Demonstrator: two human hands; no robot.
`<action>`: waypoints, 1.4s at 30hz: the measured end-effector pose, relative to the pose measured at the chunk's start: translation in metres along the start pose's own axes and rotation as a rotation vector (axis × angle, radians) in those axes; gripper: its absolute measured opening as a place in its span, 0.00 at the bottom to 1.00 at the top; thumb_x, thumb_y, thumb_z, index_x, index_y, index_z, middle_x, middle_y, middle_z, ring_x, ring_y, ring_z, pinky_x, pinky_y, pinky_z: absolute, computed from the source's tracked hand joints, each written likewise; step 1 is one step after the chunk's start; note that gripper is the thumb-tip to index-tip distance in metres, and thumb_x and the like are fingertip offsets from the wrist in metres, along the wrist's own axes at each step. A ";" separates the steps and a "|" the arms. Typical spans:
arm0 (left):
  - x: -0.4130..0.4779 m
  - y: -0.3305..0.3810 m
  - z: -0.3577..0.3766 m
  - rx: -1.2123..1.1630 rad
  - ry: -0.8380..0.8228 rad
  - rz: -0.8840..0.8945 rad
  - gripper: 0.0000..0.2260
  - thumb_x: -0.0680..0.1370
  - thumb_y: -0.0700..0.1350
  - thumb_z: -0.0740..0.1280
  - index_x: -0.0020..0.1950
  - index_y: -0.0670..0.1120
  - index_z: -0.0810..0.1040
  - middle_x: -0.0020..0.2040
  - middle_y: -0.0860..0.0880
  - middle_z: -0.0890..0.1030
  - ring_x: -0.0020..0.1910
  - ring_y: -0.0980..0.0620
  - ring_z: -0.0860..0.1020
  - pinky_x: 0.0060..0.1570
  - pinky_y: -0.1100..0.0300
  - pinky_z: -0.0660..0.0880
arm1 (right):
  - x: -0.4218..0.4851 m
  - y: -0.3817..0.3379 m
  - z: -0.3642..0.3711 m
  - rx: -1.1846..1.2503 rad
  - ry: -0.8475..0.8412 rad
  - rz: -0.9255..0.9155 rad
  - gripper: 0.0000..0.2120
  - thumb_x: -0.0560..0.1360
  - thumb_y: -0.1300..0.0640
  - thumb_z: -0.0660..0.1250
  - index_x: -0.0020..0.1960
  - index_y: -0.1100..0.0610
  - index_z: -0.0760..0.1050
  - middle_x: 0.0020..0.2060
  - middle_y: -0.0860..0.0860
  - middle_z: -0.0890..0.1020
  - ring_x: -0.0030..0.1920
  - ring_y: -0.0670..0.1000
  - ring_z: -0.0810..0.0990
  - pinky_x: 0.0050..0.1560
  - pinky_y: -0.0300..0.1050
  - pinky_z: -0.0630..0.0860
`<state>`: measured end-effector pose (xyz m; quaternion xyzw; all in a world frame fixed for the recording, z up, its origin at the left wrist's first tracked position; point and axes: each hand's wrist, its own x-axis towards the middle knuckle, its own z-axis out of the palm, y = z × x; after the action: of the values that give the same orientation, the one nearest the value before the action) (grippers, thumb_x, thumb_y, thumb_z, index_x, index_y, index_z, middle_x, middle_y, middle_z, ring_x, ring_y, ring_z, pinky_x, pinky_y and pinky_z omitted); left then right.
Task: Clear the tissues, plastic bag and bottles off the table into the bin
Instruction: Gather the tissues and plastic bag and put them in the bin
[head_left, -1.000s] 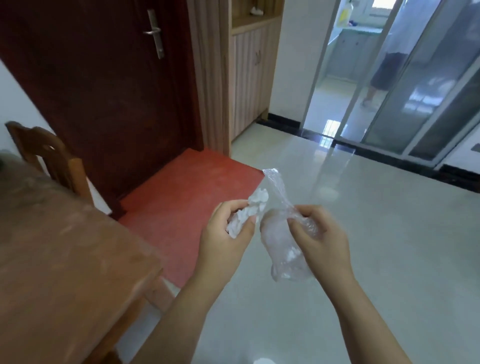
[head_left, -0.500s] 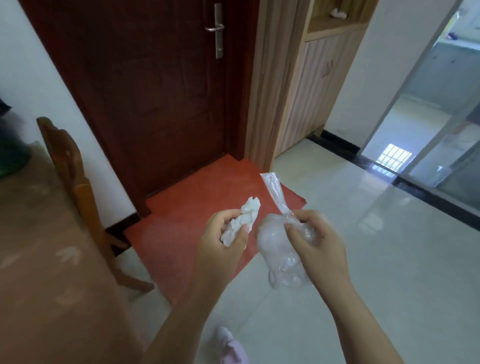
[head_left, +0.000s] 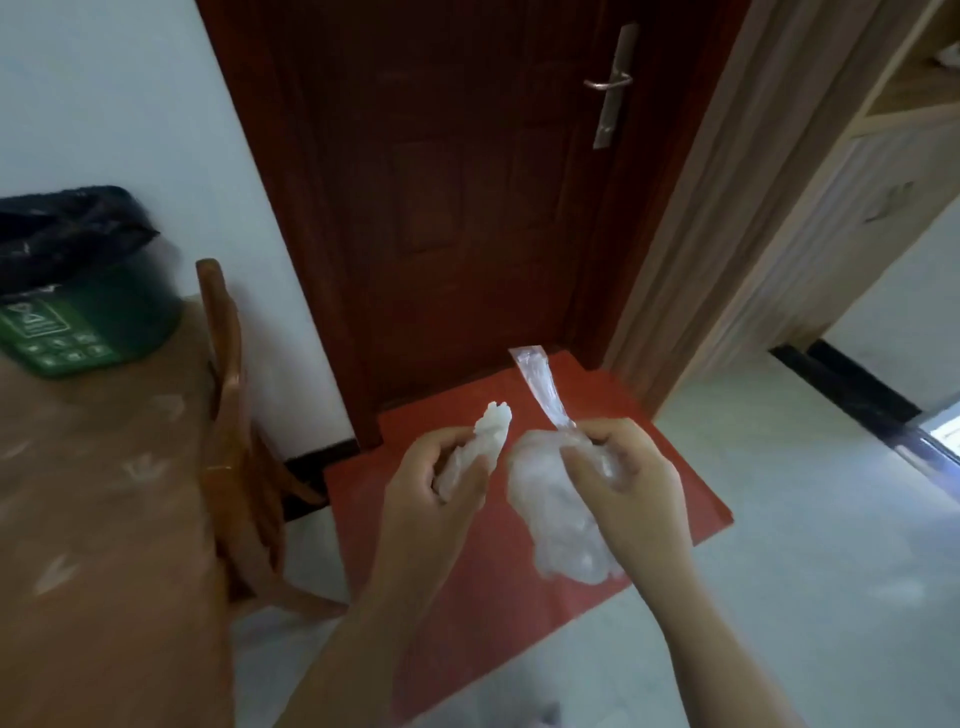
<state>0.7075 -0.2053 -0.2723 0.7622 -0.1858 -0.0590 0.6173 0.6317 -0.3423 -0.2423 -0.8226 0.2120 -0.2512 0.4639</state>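
Wooden table (head_left: 104, 519) at left carries green bin (head_left: 78, 291). Left hand (head_left: 436, 499) clenches tissue (head_left: 483, 441); right hand (head_left: 623, 488) grips plastic bag (head_left: 561, 530). Bin lies up-left, left hand nearer.

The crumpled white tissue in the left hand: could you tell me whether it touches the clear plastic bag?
Apart. The head view shows red mat in the gap between the crumpled white tissue and the clear plastic bag.

Dark red door (head_left: 447, 208), shut, metal handle (head_left: 609, 85) on its right side. Red mat (head_left: 519, 582) on pale tiled floor (head_left: 810, 545) before it. Wooden chair (head_left: 228, 415) against white wall (head_left: 119, 104). Light wood cabinet (head_left: 810, 208) at right.
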 end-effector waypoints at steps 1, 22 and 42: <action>0.011 -0.001 0.001 0.003 0.019 -0.011 0.05 0.73 0.51 0.69 0.48 0.56 0.76 0.45 0.56 0.80 0.43 0.63 0.78 0.37 0.73 0.72 | 0.016 0.003 0.005 0.014 -0.023 -0.011 0.18 0.70 0.63 0.67 0.40 0.38 0.71 0.42 0.39 0.78 0.45 0.31 0.73 0.42 0.21 0.66; 0.233 -0.018 -0.047 0.159 0.689 -0.116 0.11 0.72 0.49 0.67 0.53 0.49 0.77 0.47 0.54 0.80 0.45 0.60 0.77 0.41 0.72 0.72 | 0.311 -0.029 0.157 0.239 -0.634 -0.231 0.16 0.70 0.61 0.68 0.40 0.39 0.73 0.42 0.42 0.80 0.44 0.37 0.76 0.41 0.30 0.72; 0.327 -0.069 -0.266 0.152 1.108 -0.171 0.11 0.74 0.40 0.67 0.45 0.58 0.75 0.45 0.56 0.80 0.40 0.64 0.77 0.35 0.73 0.71 | 0.376 -0.157 0.418 0.334 -0.836 -0.494 0.18 0.70 0.65 0.68 0.40 0.40 0.71 0.42 0.40 0.78 0.45 0.32 0.74 0.45 0.23 0.67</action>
<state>1.1095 -0.0659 -0.2322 0.7339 0.2246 0.3138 0.5590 1.1997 -0.2114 -0.2099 -0.7930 -0.2354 -0.0336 0.5609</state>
